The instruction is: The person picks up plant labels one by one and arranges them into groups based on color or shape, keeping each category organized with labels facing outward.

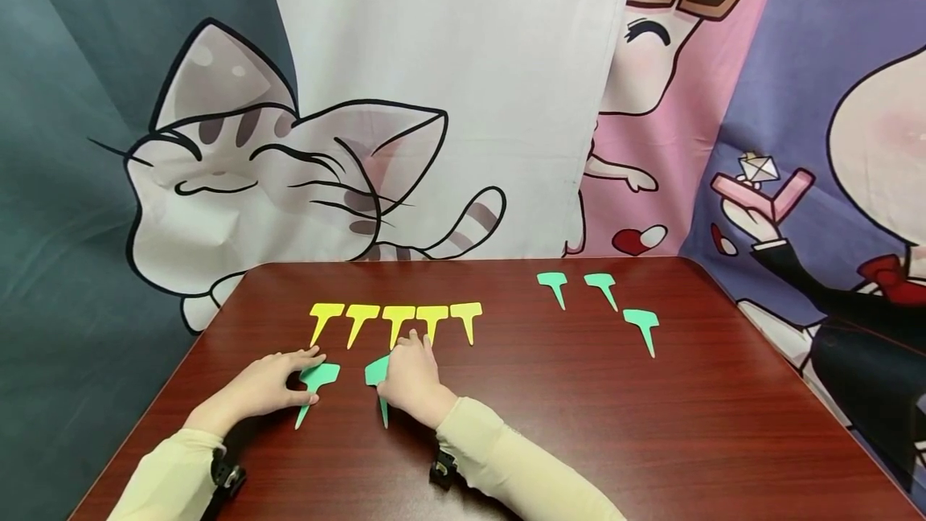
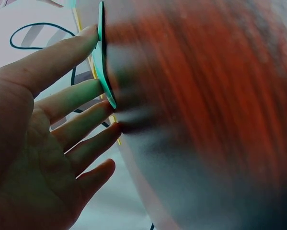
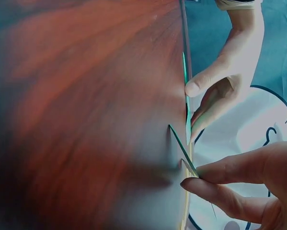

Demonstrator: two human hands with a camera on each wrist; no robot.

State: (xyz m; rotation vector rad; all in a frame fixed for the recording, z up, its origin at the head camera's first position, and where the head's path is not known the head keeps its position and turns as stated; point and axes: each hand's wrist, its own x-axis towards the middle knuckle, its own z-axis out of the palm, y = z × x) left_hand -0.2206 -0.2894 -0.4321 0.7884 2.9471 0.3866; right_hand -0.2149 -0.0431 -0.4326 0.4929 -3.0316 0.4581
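Observation:
My right hand [image 1: 414, 378] pinches a green T-shaped plant label [image 1: 377, 371] between thumb and fingertips. In the right wrist view that label [image 3: 180, 146] is tilted, one end raised off the table. To its left, another green plant label [image 1: 321, 376] lies on the table with its point toward me. My left hand [image 1: 268, 386] rests around this label's left side, fingers fairly straight; thumb and fingertips touch it, as the left wrist view shows at the label's edge [image 2: 104, 62]. Just beyond both hands, several yellow plant labels [image 1: 362, 313] lie in a row, points toward me.
Three more green plant labels [image 1: 640, 320] lie apart at the far right of the brown wooden table [image 1: 550, 408]. A printed cartoon cloth [image 1: 463, 38] hangs behind the table's far edge. Each wrist carries a small black camera [image 1: 443, 469].

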